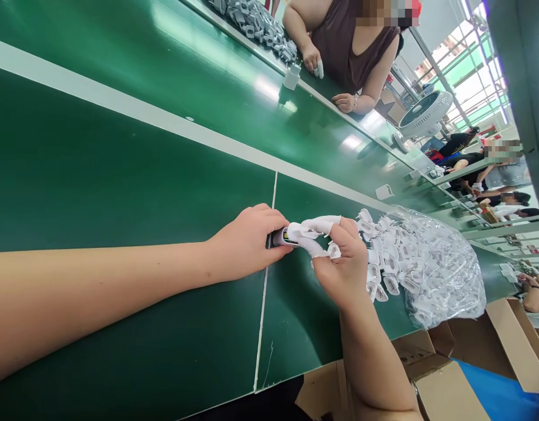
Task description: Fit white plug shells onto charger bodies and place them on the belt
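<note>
In the middle of the head view my left hand (255, 237) is closed round a small open-ended casing (280, 237), dark on one side and pale on the other, with a bit of yellow-green showing inside. My right hand (339, 251) comes in from the right with white finger covers on thumb and forefinger. Those two fingers pinch a small white plastic part (307, 233) at the casing's open end; whether it sits inside cannot be seen. Another small white part (334, 250) shows by the right palm. Just beyond that hand lies a pile of white plastic parts (387, 251).
A clear plastic bag (449, 275) of white parts adjoins the pile. Cardboard boxes (453, 392) stand below the green table's (120, 175) edge. Across a pale strip (164, 123) is a conveyor (234, 82) with white blocks (292, 76). A co-worker (352, 52) sits opposite, near a fan (427, 114).
</note>
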Tool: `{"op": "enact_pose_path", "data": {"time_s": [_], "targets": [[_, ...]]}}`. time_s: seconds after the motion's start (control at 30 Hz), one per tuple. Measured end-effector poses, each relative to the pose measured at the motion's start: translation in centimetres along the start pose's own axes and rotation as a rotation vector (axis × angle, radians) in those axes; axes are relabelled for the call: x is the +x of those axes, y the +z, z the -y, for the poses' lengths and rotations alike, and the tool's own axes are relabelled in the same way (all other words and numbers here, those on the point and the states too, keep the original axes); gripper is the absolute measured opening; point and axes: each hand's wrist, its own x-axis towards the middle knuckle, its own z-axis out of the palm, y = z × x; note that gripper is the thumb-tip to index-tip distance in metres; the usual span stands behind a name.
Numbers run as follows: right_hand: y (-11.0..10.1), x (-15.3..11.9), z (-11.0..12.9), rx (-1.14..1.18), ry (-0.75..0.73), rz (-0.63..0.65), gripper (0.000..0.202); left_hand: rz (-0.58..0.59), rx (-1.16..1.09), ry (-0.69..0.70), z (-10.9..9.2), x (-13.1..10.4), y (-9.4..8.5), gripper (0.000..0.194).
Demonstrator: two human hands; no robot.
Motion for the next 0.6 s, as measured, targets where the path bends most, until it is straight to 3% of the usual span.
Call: {"op": "enact_pose_path", "data": {"time_s": [0.6], "targets": [[-0.3, 1.3, -0.3, -0.236, -0.065, 0.128, 0.014, -0.004, -0.004, -0.008, -0.5, 0.0, 0.1, 0.017]]}}
